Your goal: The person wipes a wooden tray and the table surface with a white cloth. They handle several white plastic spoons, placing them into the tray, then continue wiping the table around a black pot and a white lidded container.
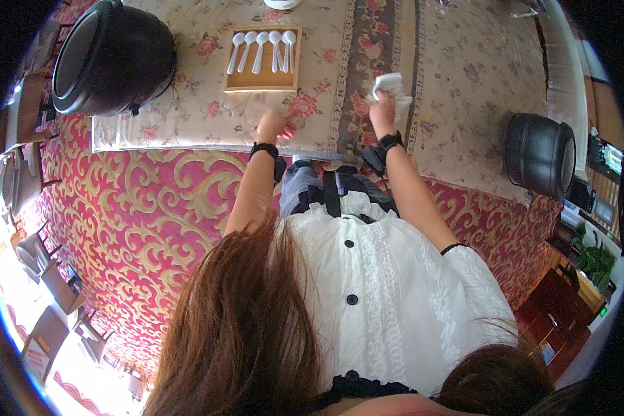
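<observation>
My right hand (383, 112) grips a folded white cloth or paper napkin (390, 83) over the floral tablecloth (455, 88), beside its grey flowered band. My left hand (274, 126) hovers at or rests on the cloth near the table's front edge, with curled fingers; I see nothing held in it. Just beyond my left hand lies a shallow wooden tray (261, 89) holding several white spoons (261, 52), bowls pointing away from me and handles towards me. Both wrists wear black bands.
A large black soup kettle (119, 62) stands at the table's left end, and another black kettle (538, 155) at the right. A white bowl (282, 3) shows at the far edge. Chairs (28, 177) stand on the patterned carpet to the left.
</observation>
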### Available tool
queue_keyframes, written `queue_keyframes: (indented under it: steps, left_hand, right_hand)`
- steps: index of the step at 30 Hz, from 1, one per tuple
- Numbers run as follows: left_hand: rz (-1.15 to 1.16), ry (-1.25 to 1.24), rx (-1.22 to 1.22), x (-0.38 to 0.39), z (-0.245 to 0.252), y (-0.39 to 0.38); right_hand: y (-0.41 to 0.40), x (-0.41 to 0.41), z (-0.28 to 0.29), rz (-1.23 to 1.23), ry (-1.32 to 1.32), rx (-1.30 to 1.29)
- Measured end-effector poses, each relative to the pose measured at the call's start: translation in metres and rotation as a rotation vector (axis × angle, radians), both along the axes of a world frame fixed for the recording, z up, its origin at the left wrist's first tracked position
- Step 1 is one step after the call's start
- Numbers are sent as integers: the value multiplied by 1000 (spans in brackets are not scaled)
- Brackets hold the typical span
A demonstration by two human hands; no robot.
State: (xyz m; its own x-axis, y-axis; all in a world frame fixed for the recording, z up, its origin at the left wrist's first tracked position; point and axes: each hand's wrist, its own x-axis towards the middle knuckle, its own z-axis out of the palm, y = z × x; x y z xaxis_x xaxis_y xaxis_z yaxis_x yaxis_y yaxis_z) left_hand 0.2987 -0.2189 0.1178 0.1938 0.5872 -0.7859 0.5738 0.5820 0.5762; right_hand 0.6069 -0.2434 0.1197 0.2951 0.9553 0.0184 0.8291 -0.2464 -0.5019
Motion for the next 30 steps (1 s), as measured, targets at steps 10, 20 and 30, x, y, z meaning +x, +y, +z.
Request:
queue_keyframes:
  steps: [10, 20, 30]
  left_hand:
    - [-30, 58, -20, 6, 7, 4]
    - [-31, 24, -62, 8, -5, 7]
    - [-39, -71, -80, -3, -16, 10]
  right_hand:
    - [16, -92, 3, 320, 27, 41]
    - [-16, -119, -1, 631, 64, 14]
    - [-69, -128, -5, 712, 221, 14]
